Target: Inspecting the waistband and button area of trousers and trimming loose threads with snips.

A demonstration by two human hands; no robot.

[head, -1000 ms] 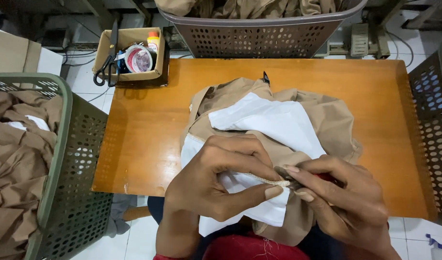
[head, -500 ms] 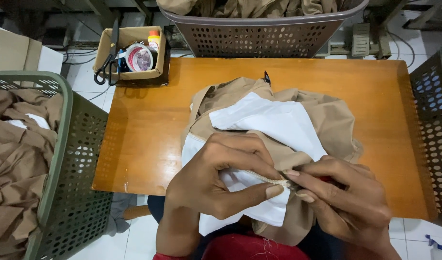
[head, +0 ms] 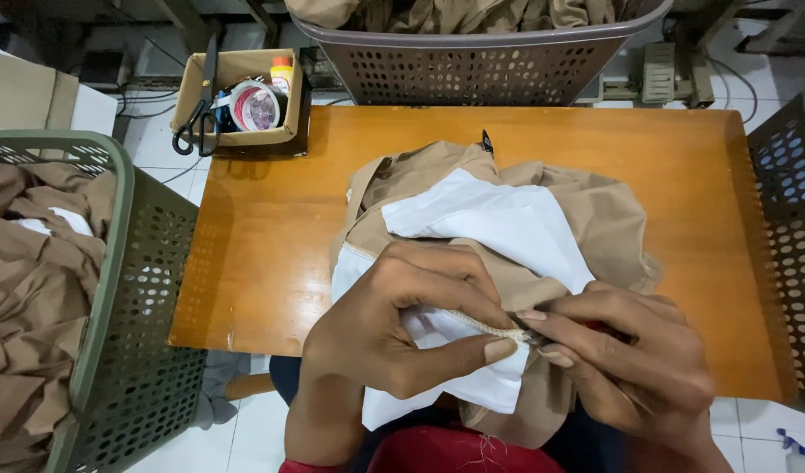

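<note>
A tan garment (head: 586, 210) with a white lining (head: 499, 219) lies bunched on the wooden table (head: 271, 245), spilling over its near edge toward me. My left hand (head: 402, 324) pinches a stitched seam edge of the garment between thumb and fingers. My right hand (head: 630, 359) grips the same seam just to the right, fingertips almost touching the left thumb. A small dark object shows between my right fingers; I cannot tell what it is.
A green basket (head: 113, 289) of tan garments stands at the left. A grey basket (head: 473, 52) of tan cloth sits beyond the table. A cardboard box (head: 236, 96) holding scissors, tape and a small bottle rests at the far left corner. Another basket (head: 792, 228) stands right.
Both hands stay at the seam with only slight finger shifts; the garment has not moved.
</note>
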